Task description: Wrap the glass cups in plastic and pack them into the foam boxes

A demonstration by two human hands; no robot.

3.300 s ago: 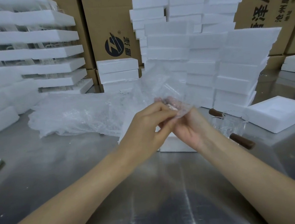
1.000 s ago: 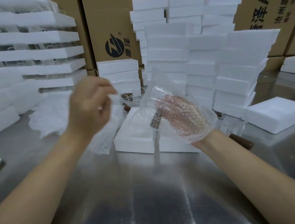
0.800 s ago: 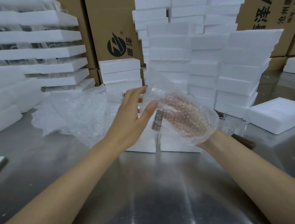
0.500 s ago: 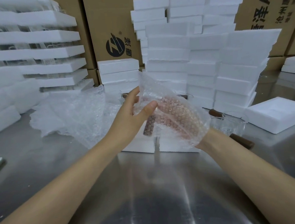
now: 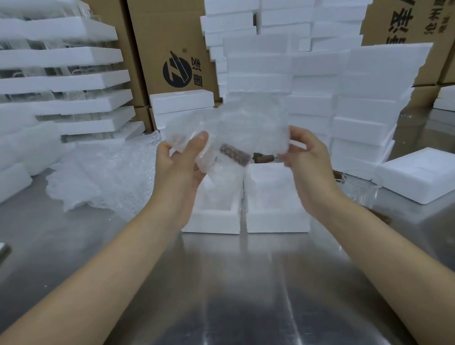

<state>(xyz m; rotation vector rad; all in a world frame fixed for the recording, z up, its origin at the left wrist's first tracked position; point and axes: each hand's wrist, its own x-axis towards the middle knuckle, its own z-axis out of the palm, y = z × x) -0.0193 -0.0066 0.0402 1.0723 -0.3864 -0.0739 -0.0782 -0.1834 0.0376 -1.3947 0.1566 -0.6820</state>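
Bubble wrap (image 5: 247,127) encloses one glass cup (image 5: 234,157), whose brown handle I can see through the film. Left hand (image 5: 179,168): thumb and curled fingers pinch the left edge of the wrap. Right hand (image 5: 308,160): fingers curl round the right edge. I read the bundle as held in the air, above two open foam boxes (image 5: 216,216) that stand side by side, just beside each other, on the steel counter (image 5: 230,294). Loose wrap sheets (image 5: 104,176) lie left of the boxes. Several unwrapped cups (image 5: 358,192) stand near the right box. Stacked foam blocks (image 5: 359,102) rise behind.
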